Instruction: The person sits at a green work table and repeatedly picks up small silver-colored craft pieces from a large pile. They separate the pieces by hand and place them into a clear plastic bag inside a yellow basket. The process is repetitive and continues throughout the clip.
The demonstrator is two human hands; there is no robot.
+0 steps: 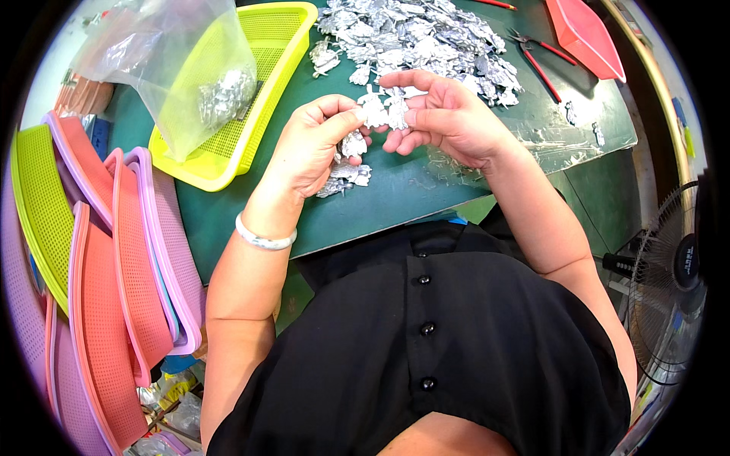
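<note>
My left hand is closed, its thumb and fingers pinching a small silvery metal piece with an irregular outline. Another silver piece sits between the thumb and fingers of my right hand. The two pieces meet or overlap; whether they are joined I cannot tell. More silvery pieces lie under and beside my left hand, some partly hidden by its fingers. Just beyond both hands spreads a large heap of similar silver metal pieces on the green table.
A yellow-green basket at the left holds a clear plastic bag with silvery pieces inside. Red-handled pliers and a pink tray lie at the far right. Stacked pink and purple baskets stand at left, a fan at right.
</note>
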